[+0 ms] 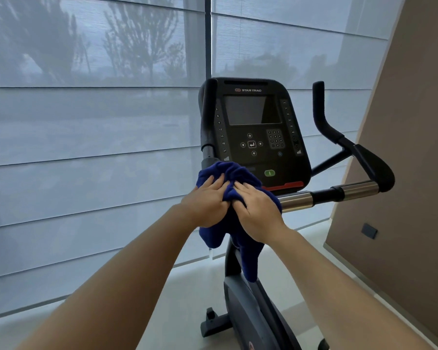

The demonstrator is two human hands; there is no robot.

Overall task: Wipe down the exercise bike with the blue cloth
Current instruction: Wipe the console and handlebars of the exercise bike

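Note:
The black exercise bike (257, 309) stands before me, its console (253, 127) facing me with a dark screen. A bunched blue cloth (238, 178) lies over the left part of the handlebar just below the console, its ends hanging down over the bike's column. My left hand (208, 200) and my right hand (258, 210) lie side by side on top of the cloth, with fingers bent into its folds and pressing it onto the bar. The bar under the cloth is hidden.
The chrome and black handlebar (339, 194) runs right to a padded grip (374, 168). An upright left handle (208, 114) rises beside the console. Window blinds (86, 147) fill the left and back. A beige wall (402, 198) stands close on the right. Pale floor lies below.

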